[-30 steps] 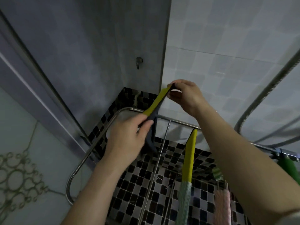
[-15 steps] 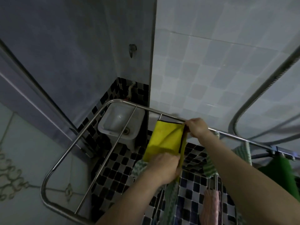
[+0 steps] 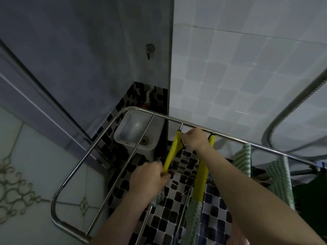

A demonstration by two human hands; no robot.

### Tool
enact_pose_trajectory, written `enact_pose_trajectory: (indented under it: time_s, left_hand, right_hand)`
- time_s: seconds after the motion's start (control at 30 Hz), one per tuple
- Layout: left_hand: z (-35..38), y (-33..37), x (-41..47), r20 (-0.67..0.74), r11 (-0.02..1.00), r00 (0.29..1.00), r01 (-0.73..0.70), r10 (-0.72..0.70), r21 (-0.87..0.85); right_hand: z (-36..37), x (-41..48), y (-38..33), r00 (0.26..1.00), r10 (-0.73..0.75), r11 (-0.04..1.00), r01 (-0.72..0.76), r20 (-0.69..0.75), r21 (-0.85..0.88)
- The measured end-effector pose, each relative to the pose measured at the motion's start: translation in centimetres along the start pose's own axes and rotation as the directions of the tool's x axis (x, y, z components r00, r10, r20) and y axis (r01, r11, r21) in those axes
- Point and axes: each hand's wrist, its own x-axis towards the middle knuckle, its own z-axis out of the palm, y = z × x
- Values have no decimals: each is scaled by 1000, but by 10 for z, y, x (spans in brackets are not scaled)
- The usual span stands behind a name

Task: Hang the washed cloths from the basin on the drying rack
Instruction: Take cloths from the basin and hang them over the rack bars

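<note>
Head view shows the right hand [image 3: 193, 139] pinching the far end of a yellow cloth [image 3: 172, 153] right at the far rail of the drying rack [image 3: 92, 154], fingers closed on the fabric where it meets a cross bar. The left hand [image 3: 150, 181], nearer the camera, is clenched around the near end of the same cloth, which runs taut and narrow between the two hands, so it appears folded over one of the rack's thin bars and is being pulled straight along it. A bit of pale green fabric peeks out under the left hand; whether that hand also holds it cannot be told. Just to the right a second yellow cloth [image 3: 201, 175] already hangs over the next bar, with a green knitted cloth [image 3: 192, 221] draped below it toward the near edge. Further right, a green striped cloth [image 3: 243, 161] and another striped towel [image 3: 281, 181] hang from the rail, and a dark green item [image 3: 316, 197] sits at the right edge. Judging from this, most of the hanging looks done: several pieces are up, and the one in hand only needs smoothing and releasing. The bar to the left, above the small white floor sink [image 3: 136, 131], is bare. The basin named in the task is not in view, so how many cloths remain cannot be said.
</note>
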Motion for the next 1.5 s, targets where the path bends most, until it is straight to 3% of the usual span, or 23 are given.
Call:
enact_pose_trajectory:
  time_s: [0.4,0.77,0.93,1.13,1.37,1.5]
  left_hand:
    - [3,-12,11,-5,991,998,64,-65,-120]
    - [14,-10,20,-83,983,994,60,-75,-173]
    - [16,-10,22,-101,982,992,57,-76,-178]
    - [14,-6,21,-99,977,990,76,-97,-198]
    - [16,-13,20,-46,982,996,69,-78,-177]
    - [14,-14,22,-3,978,997,75,-77,-193]
  right_hand:
    - [12,12,-11,991,97,995,-94,-92,33]
    - [14,22,-8,968,68,994,-45,-243,96]
    - [16,19,-11,972,17,978,33,-236,208]
    - [22,14,-10,962,-28,974,87,-270,209]
    - [28,17,-3,974,-82,973,123,-210,193]
    - [21,13,-3,988,-122,971,140,-99,196]
